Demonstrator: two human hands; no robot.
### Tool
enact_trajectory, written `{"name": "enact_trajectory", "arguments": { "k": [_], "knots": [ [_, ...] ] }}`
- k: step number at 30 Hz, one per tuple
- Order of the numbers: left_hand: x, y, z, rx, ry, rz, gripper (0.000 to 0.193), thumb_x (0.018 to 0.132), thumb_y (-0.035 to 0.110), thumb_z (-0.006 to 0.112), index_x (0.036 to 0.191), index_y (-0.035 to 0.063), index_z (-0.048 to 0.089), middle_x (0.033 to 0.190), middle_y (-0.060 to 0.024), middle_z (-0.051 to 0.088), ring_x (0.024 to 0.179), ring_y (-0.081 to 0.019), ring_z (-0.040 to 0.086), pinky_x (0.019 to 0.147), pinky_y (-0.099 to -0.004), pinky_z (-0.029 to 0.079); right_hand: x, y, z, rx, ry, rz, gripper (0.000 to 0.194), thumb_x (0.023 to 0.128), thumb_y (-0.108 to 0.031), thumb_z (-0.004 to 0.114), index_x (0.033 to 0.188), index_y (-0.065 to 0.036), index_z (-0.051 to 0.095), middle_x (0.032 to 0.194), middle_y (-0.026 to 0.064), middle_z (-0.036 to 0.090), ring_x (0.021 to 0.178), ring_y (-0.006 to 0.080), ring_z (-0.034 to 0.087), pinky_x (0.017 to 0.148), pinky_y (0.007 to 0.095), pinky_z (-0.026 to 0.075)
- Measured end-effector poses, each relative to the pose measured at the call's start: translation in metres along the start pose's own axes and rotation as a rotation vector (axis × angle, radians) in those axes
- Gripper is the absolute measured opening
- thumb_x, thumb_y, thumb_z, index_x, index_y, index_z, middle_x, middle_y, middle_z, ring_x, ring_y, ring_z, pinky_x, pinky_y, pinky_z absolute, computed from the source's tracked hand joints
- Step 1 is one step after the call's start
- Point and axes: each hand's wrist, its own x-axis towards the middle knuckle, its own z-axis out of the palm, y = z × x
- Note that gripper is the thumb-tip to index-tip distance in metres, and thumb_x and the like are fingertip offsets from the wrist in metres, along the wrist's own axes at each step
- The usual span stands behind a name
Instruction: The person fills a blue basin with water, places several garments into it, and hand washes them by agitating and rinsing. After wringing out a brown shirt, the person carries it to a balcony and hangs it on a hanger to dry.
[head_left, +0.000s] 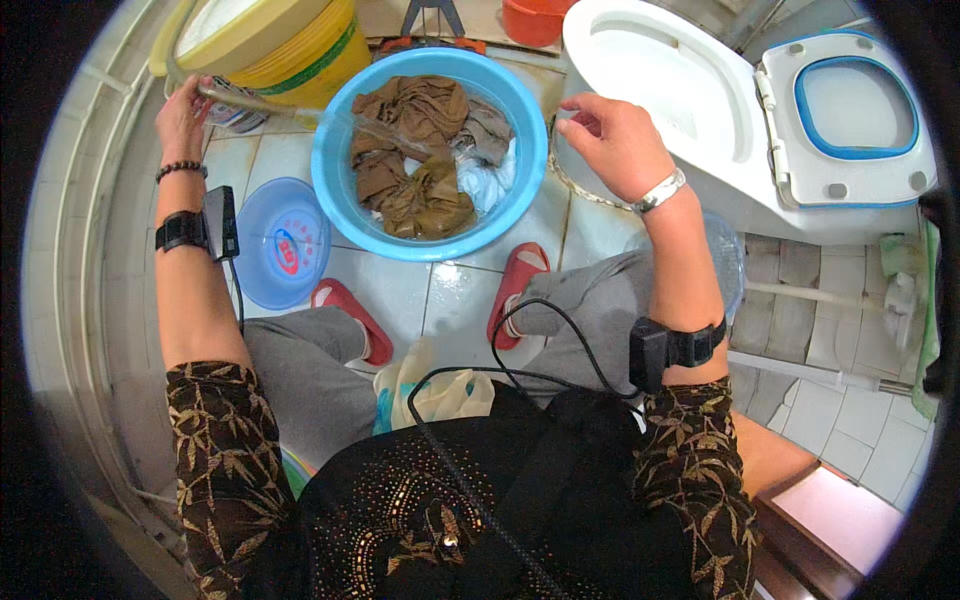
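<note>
A round blue plastic basin (430, 251) stands on the tiled floor before me. It holds wet brown cloth (420, 105), a grey cloth (486, 131) and a light blue cloth (487, 180). At the upper left, my left hand (182, 112) grips a hose (240, 99) near its end, and water streams from it across the basin onto the cloth. My right hand (619, 142) hangs in the air to the right of the basin, beside the toilet, its fingers bent and apart, with nothing visible in it.
A smaller blue plastic basin (262, 225) lies left of the large one. Behind it stands a yellow bucket (322, 56). A white toilet (675, 97) with a raised seat (817, 184) is on the right, a red bucket (534, 21) at the top. Black cables cross my lap.
</note>
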Motion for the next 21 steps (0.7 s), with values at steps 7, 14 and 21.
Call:
{"name": "enact_trajectory", "arguments": {
  "k": [7,14,21],
  "knots": [
    [-0.003,-0.001,-0.025,0.190,0.062,0.133,0.022,0.086,0.019,0.069,0.099,0.0018,0.064,0.087,-0.0061,0.072,0.067,-0.0045,0.057,0.057,-0.0170,0.043,0.005,0.000,0.004,-0.031,-0.029,-0.014,0.035,0.083,-0.033,0.063,0.104,-0.007,0.068,0.087,0.0153,0.070,0.081,0.0321,0.067,0.075,0.0405,0.053],
    [0.000,0.001,-0.021,0.153,0.104,0.108,0.022,0.085,0.017,0.069,0.088,-0.0041,0.064,0.075,-0.0062,0.061,0.061,-0.0111,0.056,0.054,-0.0231,0.047,0.008,-0.002,0.013,-0.066,-0.055,-0.040,0.034,0.083,-0.032,0.063,0.106,-0.008,0.068,0.087,0.0156,0.070,0.081,0.0317,0.067,0.075,0.0398,0.053],
    [0.006,0.008,-0.025,0.020,-0.167,-0.060,0.022,0.092,0.013,0.060,0.098,-0.0067,0.065,0.073,-0.0052,0.056,0.060,-0.0097,0.051,0.055,-0.0222,0.044,0.007,0.002,0.012,-0.085,-0.050,-0.054,0.035,0.084,-0.031,0.063,0.107,-0.007,0.067,0.086,0.0161,0.070,0.081,0.0318,0.067,0.075,0.0397,0.053]
  ]
}}
